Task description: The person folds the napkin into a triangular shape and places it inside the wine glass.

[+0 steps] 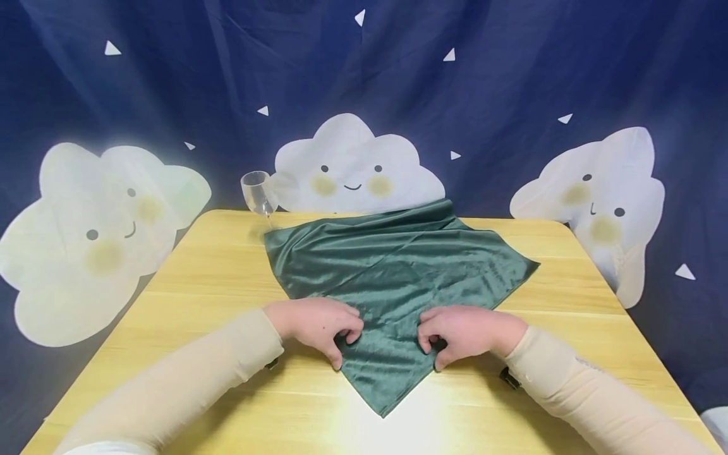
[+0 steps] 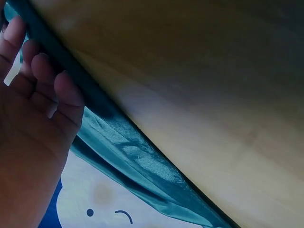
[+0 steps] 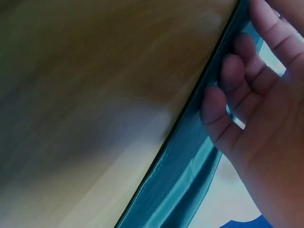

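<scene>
A dark green satin cloth [image 1: 398,272] lies on the wooden table, one corner pointing toward the near edge. My left hand [image 1: 318,325] is at its left slanting edge, fingers bent and the thumb apart from the forefinger. Mirroring it, my right hand [image 1: 466,332] is at the right slanting edge with its thumb and forefinger also apart. In the left wrist view the fingers [image 2: 43,69] are loosely bent over the cloth [image 2: 137,156]. The right wrist view has bent fingers [image 3: 232,73] against the cloth's border [image 3: 171,175].
A clear stemmed glass [image 1: 260,193] stands at the back left, right by the cloth's far left corner. Behind the wooden table [image 1: 210,284] hangs a dark blue curtain [image 1: 483,95] with white clouds. The cloth's far part rises at the table's back edge.
</scene>
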Motion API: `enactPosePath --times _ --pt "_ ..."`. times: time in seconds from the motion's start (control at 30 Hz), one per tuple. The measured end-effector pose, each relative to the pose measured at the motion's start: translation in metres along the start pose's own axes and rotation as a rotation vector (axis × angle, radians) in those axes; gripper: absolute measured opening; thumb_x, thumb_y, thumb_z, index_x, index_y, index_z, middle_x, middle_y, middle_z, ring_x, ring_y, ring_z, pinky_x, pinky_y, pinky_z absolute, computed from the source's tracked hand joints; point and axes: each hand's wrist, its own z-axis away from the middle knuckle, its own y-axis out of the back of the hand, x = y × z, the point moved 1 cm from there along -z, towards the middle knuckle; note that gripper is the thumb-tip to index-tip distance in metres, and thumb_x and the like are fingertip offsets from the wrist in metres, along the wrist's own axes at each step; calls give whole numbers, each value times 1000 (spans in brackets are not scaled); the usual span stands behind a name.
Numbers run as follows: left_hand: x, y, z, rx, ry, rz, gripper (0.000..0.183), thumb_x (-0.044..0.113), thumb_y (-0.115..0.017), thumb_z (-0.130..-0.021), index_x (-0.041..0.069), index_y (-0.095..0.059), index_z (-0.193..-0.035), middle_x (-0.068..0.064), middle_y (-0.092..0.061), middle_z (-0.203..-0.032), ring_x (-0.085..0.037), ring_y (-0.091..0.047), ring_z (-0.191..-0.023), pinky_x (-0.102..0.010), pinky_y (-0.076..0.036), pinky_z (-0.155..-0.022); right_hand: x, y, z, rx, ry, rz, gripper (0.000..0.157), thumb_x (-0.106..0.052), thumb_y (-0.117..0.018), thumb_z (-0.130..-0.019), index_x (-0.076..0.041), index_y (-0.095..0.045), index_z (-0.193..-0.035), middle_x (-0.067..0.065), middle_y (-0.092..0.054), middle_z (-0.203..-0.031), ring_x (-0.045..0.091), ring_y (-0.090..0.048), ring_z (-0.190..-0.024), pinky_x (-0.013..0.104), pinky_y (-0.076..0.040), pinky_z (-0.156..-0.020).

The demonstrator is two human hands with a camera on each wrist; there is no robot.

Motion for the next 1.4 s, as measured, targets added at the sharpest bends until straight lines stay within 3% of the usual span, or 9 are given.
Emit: enactPosePath --times 0.13,0.37,0.63,0.77,0.93,1.1,1.23,1.33,1.4 --pt "0 -6 0 -28 -22 -22 35 45 -85 -77 26 -57 -88 13 -43 -88 -4 -43 -84 -21 -38 -74 -3 -5 -3 -19 -10 50 33 -37 -88 -71 -29 -58 -82 -14 -42 -86 6 -44 -85 23 -40 -73" --pt "-2 -4 -1 4 -92 -33 21 32 -74 -92 26 -55 -86 14 -43 -85 -4 -45 -85 -21 -38 -77 -3 -6 -4 -28 22 102 27 -35 -82 -82 -35 -56 -76 -17 -42 -83 4 -45 -84 21 -41 -70" --pt "-3 -1 1 93 -19 71 10 13 -60 -103 22 -55 -102 13 -57 -94 -6 -56 -87 -23 -46 -82 -1 -1 -5 72 31 -52 25 -6 -67 -93 -25 -52 -85 -18 -43 -73 0 -43 -67 23 -42 -68" --pt "-5 -2 1 138 11 107 25 6 -48 -106 21 -53 -125 9 -62 -121 -6 -59 -114 -27 -46 -99 -2 0 -6 156 41 -91 26 8 -51 -95 -18 -53 -98 -12 -50 -88 6 -51 -81 26 -47 -74" --pt "-7 -4 -2 129 112 214 37 7 -39 -103 20 -43 -138 2 -54 -138 -7 -50 -128 -31 -41 -107 0 2 -10 182 -74 -155 30 7 -43 -93 -19 -48 -106 -7 -50 -100 12 -51 -94 33 -46 -83" --pt "-7 -2 -5 178 135 273 27 23 -48 -105 25 -47 -131 6 -63 -111 -6 -60 -98 -31 -49 -89 2 4 -14 189 -138 -238 21 -7 -50 -97 -26 -50 -104 -10 -51 -86 9 -52 -78 31 -45 -72" --pt "-7 0 -6 216 133 351 14 32 -49 -107 32 -52 -120 9 -58 -83 -6 -55 -72 -30 -47 -72 1 7 -13 205 -144 -263 12 -15 -51 -103 -26 -55 -104 -13 -52 -78 5 -51 -69 30 -48 -70" --pt "-8 2 -5 233 136 401 16 28 -46 -108 30 -55 -121 8 -60 -89 -6 -57 -78 -31 -48 -77 -2 10 -11 224 -174 -282 17 -18 -47 -106 -19 -62 -115 -9 -63 -93 9 -62 -89 37 -51 -84" --pt "-7 4 -3 232 153 417 24 25 -44 -108 23 -58 -128 5 -65 -104 -8 -61 -95 -34 -49 -88 -4 13 -8 232 -206 -297 30 -21 -45 -108 -7 -62 -128 2 -68 -115 20 -63 -111 44 -49 -96"
